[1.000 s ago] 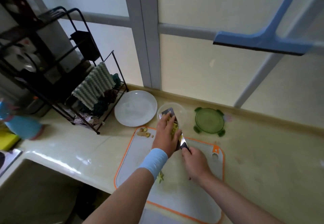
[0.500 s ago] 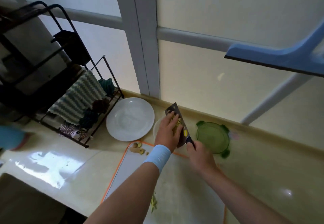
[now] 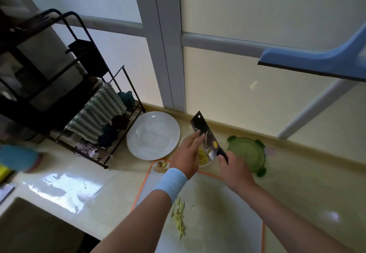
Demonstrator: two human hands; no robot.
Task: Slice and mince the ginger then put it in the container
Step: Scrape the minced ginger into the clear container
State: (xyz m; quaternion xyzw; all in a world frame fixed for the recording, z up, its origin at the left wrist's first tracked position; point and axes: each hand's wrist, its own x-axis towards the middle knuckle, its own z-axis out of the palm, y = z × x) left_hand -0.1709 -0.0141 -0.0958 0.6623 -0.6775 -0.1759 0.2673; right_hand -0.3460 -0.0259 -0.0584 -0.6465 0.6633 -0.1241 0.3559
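Note:
My right hand (image 3: 234,168) grips the black handle of a cleaver (image 3: 204,132), its blade tilted up over a small clear container (image 3: 206,164). My left hand (image 3: 188,153), fingers straight, touches the flat of the blade, where a few ginger shreds cling. Yellow minced ginger (image 3: 203,156) lies inside the container. Ginger strips (image 3: 179,218) remain on the white cutting board (image 3: 208,223) with its orange rim. Ginger end pieces (image 3: 160,166) sit at the board's far left corner.
A green lid (image 3: 247,153) lies right of the container. A white plate (image 3: 153,135) sits to its left, beside a black wire rack (image 3: 83,102) with cloths. A sink (image 3: 29,227) is at lower left. A blue squeegee (image 3: 316,62) hangs at upper right.
Both hands carried the cleaver loaded with ginger from the board to over the container. The ginger has dropped off the blade into it, and my left fingers have slid up the blade.

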